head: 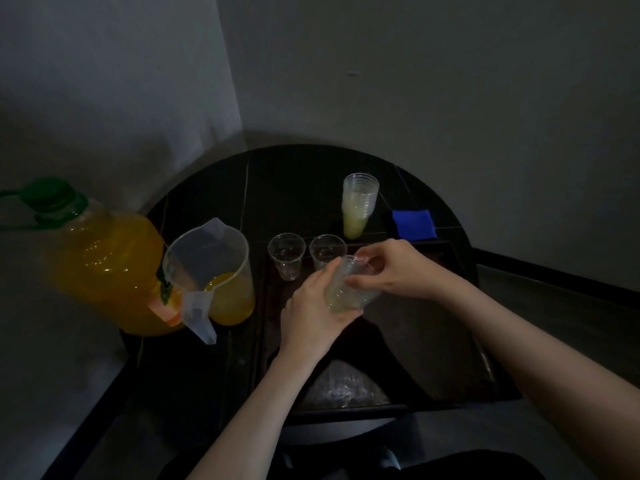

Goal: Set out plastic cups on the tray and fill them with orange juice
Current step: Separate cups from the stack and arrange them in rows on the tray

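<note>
My left hand (pixel 313 315) grips a short stack of clear plastic cups (pixel 346 292), tilted on its side above the dark tray (pixel 485 368). My right hand (pixel 391 268) pinches the rim of the top cup of that stack. Two empty clear cups stand upright at the tray's far left: one (pixel 286 256) and one (pixel 325 252) beside it. A clear measuring jug (pixel 214 271) with some orange juice in its bottom stands left of the tray. Further left is a big orange juice bottle (pixel 104 265) with a green cap.
A second stack of cups (pixel 358 206) stands upright behind the tray. A blue cloth (pixel 414 225) lies at the back right of the round black table (pixel 294 174). A crumpled clear plastic wrapper (pixel 343 386) lies on the tray's near edge. Walls close in behind.
</note>
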